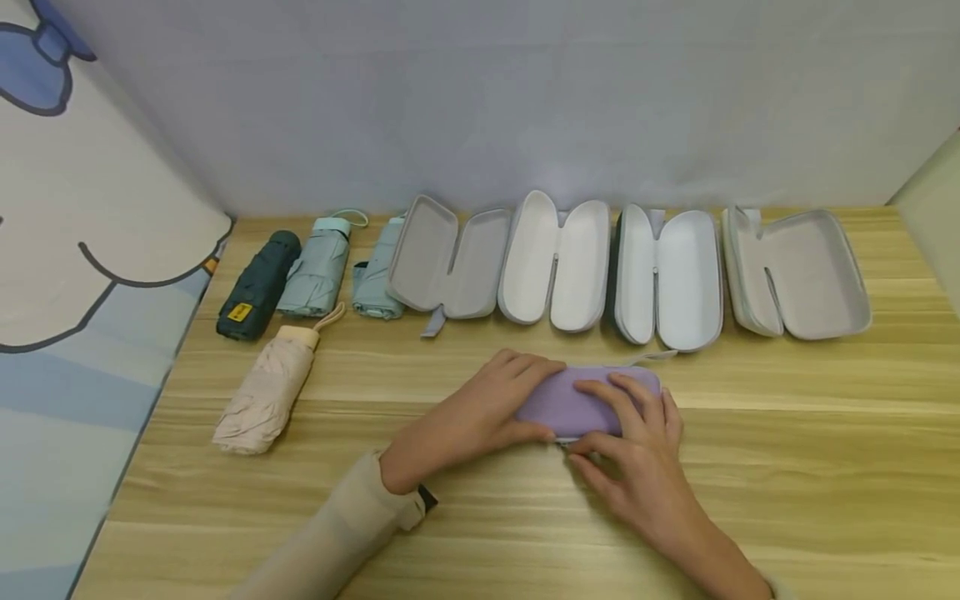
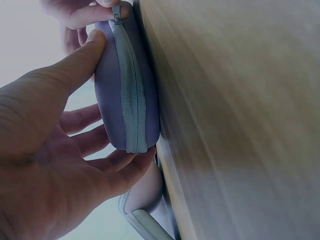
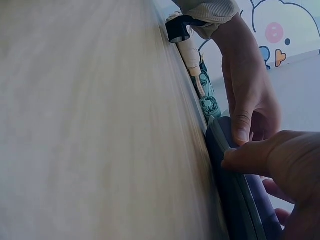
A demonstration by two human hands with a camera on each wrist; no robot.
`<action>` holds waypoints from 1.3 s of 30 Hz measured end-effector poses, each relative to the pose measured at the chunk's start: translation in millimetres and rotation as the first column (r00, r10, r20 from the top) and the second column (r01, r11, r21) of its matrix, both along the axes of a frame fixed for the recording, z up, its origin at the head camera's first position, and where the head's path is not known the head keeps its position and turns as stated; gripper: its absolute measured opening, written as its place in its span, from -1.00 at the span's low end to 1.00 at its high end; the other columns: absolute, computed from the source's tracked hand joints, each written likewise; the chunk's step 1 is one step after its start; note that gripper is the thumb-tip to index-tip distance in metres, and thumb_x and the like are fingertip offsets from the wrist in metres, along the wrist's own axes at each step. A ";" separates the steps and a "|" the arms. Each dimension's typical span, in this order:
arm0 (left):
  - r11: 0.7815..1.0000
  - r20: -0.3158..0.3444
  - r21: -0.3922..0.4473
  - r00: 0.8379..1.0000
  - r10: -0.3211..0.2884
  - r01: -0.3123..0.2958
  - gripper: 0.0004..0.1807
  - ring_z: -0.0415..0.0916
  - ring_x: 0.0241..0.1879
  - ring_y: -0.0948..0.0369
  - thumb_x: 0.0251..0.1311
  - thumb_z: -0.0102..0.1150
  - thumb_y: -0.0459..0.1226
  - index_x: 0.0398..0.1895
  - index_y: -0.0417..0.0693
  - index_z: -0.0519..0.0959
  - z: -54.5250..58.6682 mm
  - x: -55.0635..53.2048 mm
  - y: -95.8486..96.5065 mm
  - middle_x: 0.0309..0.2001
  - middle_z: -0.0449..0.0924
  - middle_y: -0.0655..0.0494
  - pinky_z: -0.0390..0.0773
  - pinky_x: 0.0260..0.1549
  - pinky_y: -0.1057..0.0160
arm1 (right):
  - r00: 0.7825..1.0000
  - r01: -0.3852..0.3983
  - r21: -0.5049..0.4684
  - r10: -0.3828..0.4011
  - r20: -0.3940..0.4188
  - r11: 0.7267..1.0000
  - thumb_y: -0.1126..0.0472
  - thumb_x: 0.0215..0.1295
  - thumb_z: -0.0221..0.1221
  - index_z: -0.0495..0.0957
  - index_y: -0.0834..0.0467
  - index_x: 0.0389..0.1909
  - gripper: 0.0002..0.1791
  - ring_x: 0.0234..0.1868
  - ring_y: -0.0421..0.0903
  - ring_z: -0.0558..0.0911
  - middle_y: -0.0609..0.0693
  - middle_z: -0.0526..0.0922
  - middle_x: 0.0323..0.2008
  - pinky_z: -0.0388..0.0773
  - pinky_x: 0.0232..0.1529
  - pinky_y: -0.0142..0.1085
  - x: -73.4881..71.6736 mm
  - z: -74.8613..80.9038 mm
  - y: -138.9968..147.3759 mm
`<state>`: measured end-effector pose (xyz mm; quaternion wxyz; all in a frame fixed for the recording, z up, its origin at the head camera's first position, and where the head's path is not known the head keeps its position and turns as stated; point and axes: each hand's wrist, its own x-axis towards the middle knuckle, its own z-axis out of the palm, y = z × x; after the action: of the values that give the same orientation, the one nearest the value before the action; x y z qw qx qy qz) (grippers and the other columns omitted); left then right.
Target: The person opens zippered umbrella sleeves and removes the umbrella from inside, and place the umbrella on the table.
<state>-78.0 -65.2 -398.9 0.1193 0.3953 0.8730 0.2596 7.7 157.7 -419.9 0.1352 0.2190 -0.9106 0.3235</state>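
A closed purple zippered case (image 1: 566,402) lies on the wooden table in front of me, its wrist strap (image 1: 651,357) trailing off the far side. My left hand (image 1: 480,408) holds its left end, thumb along the near edge and fingers round the back. With thumb and index finger my right hand (image 1: 637,454) pinches the zipper pull (image 2: 116,12) on the near side, while its other fingers rest on the lid and right end. In the left wrist view the zipper (image 2: 132,95) is shut from the pull to the left end.
Behind the case stand several opened cases in a row, a grey one (image 1: 480,262), two white-lined ones (image 1: 581,267) (image 1: 692,279) and a beige-lined one (image 1: 817,271). Folded umbrellas lie left: dark green (image 1: 258,287), light blue (image 1: 318,267), another light blue (image 1: 377,271), beige (image 1: 266,387).
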 end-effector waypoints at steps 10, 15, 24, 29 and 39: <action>1.000 -0.003 0.018 1.000 -0.002 0.002 -0.18 0.40 0.36 0.04 0.26 0.42 0.03 0.48 -0.11 0.37 2.6 -0.1 0.6 0.37 0.52 0.04 0.39 0.41 0.06 | 0.999 0.033 0.002 -0.033 -0.027 0.999 0.26 -0.20 0.65 0.77 -0.08 -0.52 -0.74 0.43 0.26 0.32 0.06 0.58 0.31 -0.14 0.31 0.61 0.6 0.1 -5.4; 1.000 0.003 0.024 1.000 -0.009 0.009 -0.19 0.40 0.36 0.04 0.27 0.41 0.04 0.49 -0.11 0.37 2.9 -0.3 1.3 0.37 0.52 0.04 0.38 0.41 0.06 | 0.999 0.034 0.015 -0.034 -0.033 0.999 0.22 -0.17 0.64 0.77 -0.08 -0.52 -0.77 0.42 0.27 0.33 0.06 0.58 0.31 -0.14 0.30 0.61 0.3 -0.3 -4.5; 1.000 0.052 0.007 0.999 0.002 -0.003 -0.15 0.40 0.40 0.04 0.23 0.43 0.06 0.51 -0.05 0.38 2.6 -4.9 0.3 0.40 0.50 0.05 0.40 0.42 0.06 | 0.999 -0.038 -0.058 0.040 0.032 0.998 0.26 -0.03 0.55 0.78 -0.17 -0.30 -0.70 0.44 0.20 0.33 0.03 0.57 0.32 -0.09 0.33 0.54 -6.1 2.3 11.3; 1.000 0.050 0.006 0.999 -0.006 0.006 -0.16 0.37 0.44 0.02 0.23 0.42 0.04 0.53 -0.01 0.37 3.2 -7.0 -1.8 0.46 0.45 0.02 0.38 0.45 0.04 | 0.999 -0.051 -0.085 0.052 0.007 0.995 0.36 -0.02 0.51 0.74 -0.08 -0.09 -0.55 0.37 0.27 0.39 0.12 0.57 0.30 0.15 0.32 0.28 -14.2 4.6 22.6; 0.950 -0.237 -0.181 0.949 0.210 -0.255 -0.45 0.59 0.07 0.02 0.31 0.36 0.08 0.19 -0.05 0.55 14.8 5.9 2.2 0.12 0.58 -0.04 0.64 -0.01 0.03 | 0.999 -0.038 -0.049 0.039 0.031 0.998 0.36 0.04 0.50 0.64 0.01 0.18 -0.39 0.40 0.28 0.35 0.21 0.47 0.38 0.15 0.43 0.05 -20.0 3.2 33.2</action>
<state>-72.0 -63.0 -384.1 0.0336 0.3001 0.9438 0.1345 -12.3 190.9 -416.6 0.1194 0.2279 -0.9002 0.3514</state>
